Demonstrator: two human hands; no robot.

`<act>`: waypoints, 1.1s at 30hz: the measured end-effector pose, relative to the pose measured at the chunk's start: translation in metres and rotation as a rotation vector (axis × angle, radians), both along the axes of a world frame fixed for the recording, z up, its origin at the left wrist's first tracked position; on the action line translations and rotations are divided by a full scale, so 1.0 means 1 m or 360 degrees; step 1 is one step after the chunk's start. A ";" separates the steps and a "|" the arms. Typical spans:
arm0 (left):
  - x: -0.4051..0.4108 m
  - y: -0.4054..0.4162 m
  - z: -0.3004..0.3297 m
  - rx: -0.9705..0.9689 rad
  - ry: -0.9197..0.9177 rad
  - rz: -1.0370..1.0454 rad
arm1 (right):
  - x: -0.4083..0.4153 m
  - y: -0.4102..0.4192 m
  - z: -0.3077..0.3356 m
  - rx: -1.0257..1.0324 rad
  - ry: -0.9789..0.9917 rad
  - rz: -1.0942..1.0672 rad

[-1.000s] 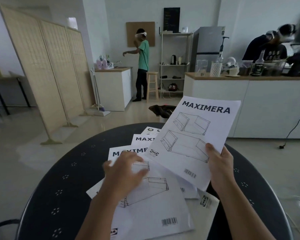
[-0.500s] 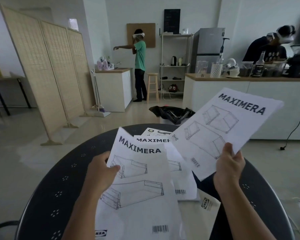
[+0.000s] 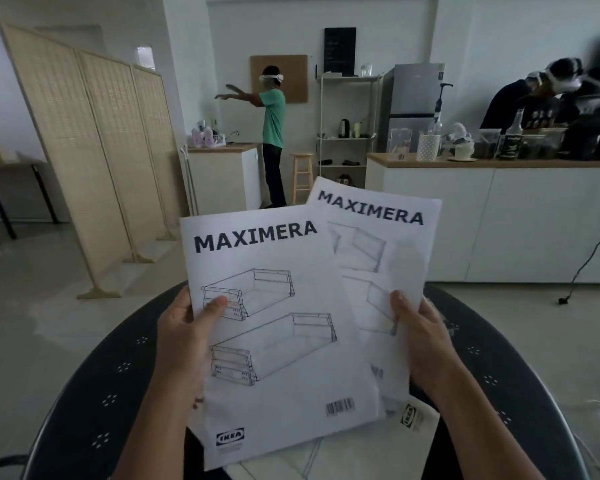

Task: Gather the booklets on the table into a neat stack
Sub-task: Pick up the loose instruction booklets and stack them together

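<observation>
Two white MAXIMERA booklets are held up above the round black table (image 3: 94, 403). My left hand (image 3: 184, 344) grips the front booklet (image 3: 274, 334) by its left edge, thumb on the cover. The second booklet (image 3: 385, 261) sits in my right hand (image 3: 420, 337), held at its right edge and tucked partly behind the front one. More booklets (image 3: 371, 445) lie on the table beneath, mostly hidden; one shows a logo at its corner.
A white counter (image 3: 499, 220) with jars and bottles stands behind the table at right, with people at it. A folding screen (image 3: 84, 147) stands at left. A person in a green shirt (image 3: 274, 123) stands by a far cabinet. A black cable (image 3: 589, 258) hangs at right.
My left hand has lifted its booklet off the table. My right hand has swung its booklet leftward, so the two now overlap upright in front of me.
</observation>
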State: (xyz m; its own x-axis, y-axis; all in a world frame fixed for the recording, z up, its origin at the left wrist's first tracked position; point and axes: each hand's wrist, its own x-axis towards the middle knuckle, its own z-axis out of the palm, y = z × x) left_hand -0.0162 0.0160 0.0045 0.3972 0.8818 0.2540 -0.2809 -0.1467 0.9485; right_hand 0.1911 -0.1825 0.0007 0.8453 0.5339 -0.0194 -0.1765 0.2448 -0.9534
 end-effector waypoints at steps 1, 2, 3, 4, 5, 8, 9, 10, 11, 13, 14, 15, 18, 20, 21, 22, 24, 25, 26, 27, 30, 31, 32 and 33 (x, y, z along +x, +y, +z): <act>0.002 0.000 -0.001 -0.0046 -0.0040 0.0026 | -0.004 -0.001 0.002 -0.0062 -0.0023 0.0144; 0.004 0.001 -0.001 -0.0086 -0.0071 0.0028 | -0.007 -0.002 0.003 -0.0108 -0.0037 0.0297; 0.006 0.000 -0.001 -0.0132 -0.0102 0.0010 | -0.010 -0.001 0.003 -0.0157 -0.0056 0.0431; 0.009 -0.001 -0.001 -0.0178 -0.0122 -0.0025 | -0.012 0.000 0.004 -0.0218 -0.0092 0.0547; 0.011 -0.004 -0.001 -0.0210 -0.0123 -0.0062 | -0.014 0.000 0.005 -0.0285 -0.0123 0.0627; 0.020 -0.008 -0.011 -0.0092 0.0102 -0.0005 | -0.010 -0.003 0.005 -0.0308 -0.0001 0.0789; 0.023 -0.009 -0.015 -0.0029 0.0205 0.0042 | -0.009 -0.004 0.006 -0.0269 0.0031 0.0862; 0.025 -0.011 -0.017 0.0048 0.0296 0.0082 | -0.008 -0.005 0.006 -0.0247 0.0001 0.0898; 0.027 -0.013 -0.017 0.0119 0.0346 0.0112 | -0.007 -0.005 0.006 -0.0250 -0.0075 0.0881; 0.028 -0.012 -0.016 0.0142 0.0367 0.0154 | -0.006 -0.003 0.003 -0.0271 -0.0288 0.0768; 0.028 -0.012 -0.013 0.0130 0.0304 0.0137 | -0.006 -0.003 0.003 -0.0238 -0.0341 0.0715; 0.028 -0.010 -0.012 0.0062 0.0196 0.0064 | -0.006 -0.002 0.002 -0.0158 -0.0348 0.0660; 0.026 -0.014 -0.004 -0.0025 0.0044 -0.0302 | -0.008 -0.002 0.002 0.0159 -0.0306 0.0434; 0.027 -0.020 -0.003 0.0201 0.0094 -0.0331 | -0.008 0.000 0.004 0.0291 -0.0382 0.0283; 0.028 -0.023 -0.003 0.0278 0.0072 -0.0305 | -0.009 0.000 0.005 0.0320 -0.0441 0.0204; 0.030 -0.026 -0.002 0.0345 0.0032 -0.0284 | -0.009 0.000 0.006 0.0340 -0.0497 0.0127; 0.032 -0.031 -0.001 0.0472 -0.0035 -0.0249 | -0.008 0.000 0.008 0.0394 -0.0598 0.0032; 0.033 -0.034 -0.001 0.0519 -0.0069 -0.0231 | -0.008 -0.001 0.008 0.0419 -0.0656 -0.0006; 0.034 -0.035 -0.001 0.0551 -0.0102 -0.0209 | -0.008 -0.002 0.009 0.0432 -0.0705 -0.0054; 0.035 -0.037 -0.002 0.0578 -0.0121 -0.0182 | -0.007 -0.002 0.009 0.0444 -0.0739 -0.0093; 0.038 -0.040 -0.003 0.0648 -0.0141 -0.0123 | -0.009 -0.002 0.011 0.0444 -0.0790 -0.0154; 0.039 -0.042 -0.003 0.0671 -0.0142 -0.0110 | -0.009 -0.002 0.012 0.0425 -0.0813 -0.0190; 0.039 -0.043 -0.003 0.0694 -0.0141 -0.0097 | -0.010 -0.001 0.013 0.0411 -0.0841 -0.0232; 0.040 -0.044 -0.002 0.0717 -0.0147 -0.0088 | -0.011 -0.002 0.014 0.0408 -0.0860 -0.0274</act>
State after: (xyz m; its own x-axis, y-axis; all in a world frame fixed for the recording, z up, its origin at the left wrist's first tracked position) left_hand 0.0237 -0.0285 0.0022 0.3983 0.6534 0.6437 -0.3803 -0.5210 0.7642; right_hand 0.1804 -0.1843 0.0150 0.7742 0.3202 0.5459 0.3768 0.4599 -0.8041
